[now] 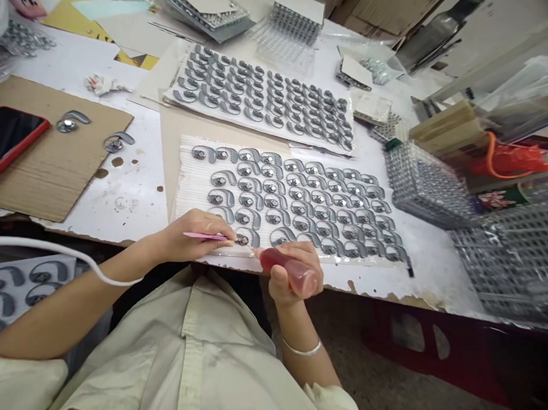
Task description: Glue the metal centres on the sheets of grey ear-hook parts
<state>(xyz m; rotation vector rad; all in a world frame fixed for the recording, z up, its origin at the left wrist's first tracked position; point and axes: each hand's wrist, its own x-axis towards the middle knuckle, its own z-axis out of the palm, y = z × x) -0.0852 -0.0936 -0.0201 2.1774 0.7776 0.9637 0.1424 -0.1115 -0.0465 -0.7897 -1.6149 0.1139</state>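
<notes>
In my left hand (198, 232), low in the head view, is a slim pink tool (202, 236) that looks like tweezers. Its tip is at a grey hook-shaped piece (244, 240) with a shiny round centre, on the front edge of the near sheet. My right hand (293, 265) is wrapped round a small squeeze bottle (291, 271) of reddish-pink liquid, tilted with its thin nozzle pointing left at the same piece. Rows of similar grey pieces cover the ribbed white sheet (194, 188). Whether the nozzle touches the piece I cannot tell.
Behind lies a second full sheet (262, 99) of grey pieces. On the left, a cardboard piece (66, 174) carries a red-cased phone (9, 139) and two loose pieces. Stacked clear-wrapped trays (428, 183) stand on the right. A white cable (67, 253) crosses my left forearm.
</notes>
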